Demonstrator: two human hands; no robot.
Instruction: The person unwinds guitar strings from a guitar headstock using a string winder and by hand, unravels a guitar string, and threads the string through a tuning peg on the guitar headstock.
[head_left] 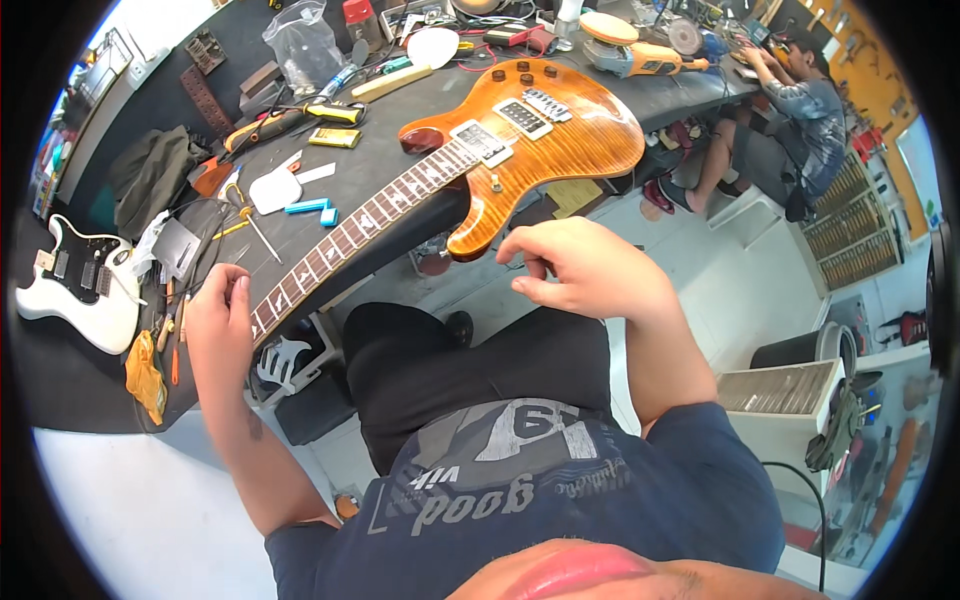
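Observation:
An orange-brown electric guitar [590, 140] lies across the bench, its long fretted neck [350, 220] running toward the lower left. My left hand [218, 315] is at the far end of that neck, fingers curled; what they hold, if anything, is hidden. My right hand [575, 265] hangs just below the guitar's lower horn, fingers bent and apart, holding nothing. A white pickguard piece [275, 190], blue plastic pieces [310, 206] and a screwdriver [255, 228] lie beside the neck.
The dark bench [370, 165] curves around, carrying several tools, an orange power tool [640, 60] and a white guitar [75, 310] at left. A co-worker [800, 120] sits at its right end. A wooden drawer unit [775, 390] stands at lower right.

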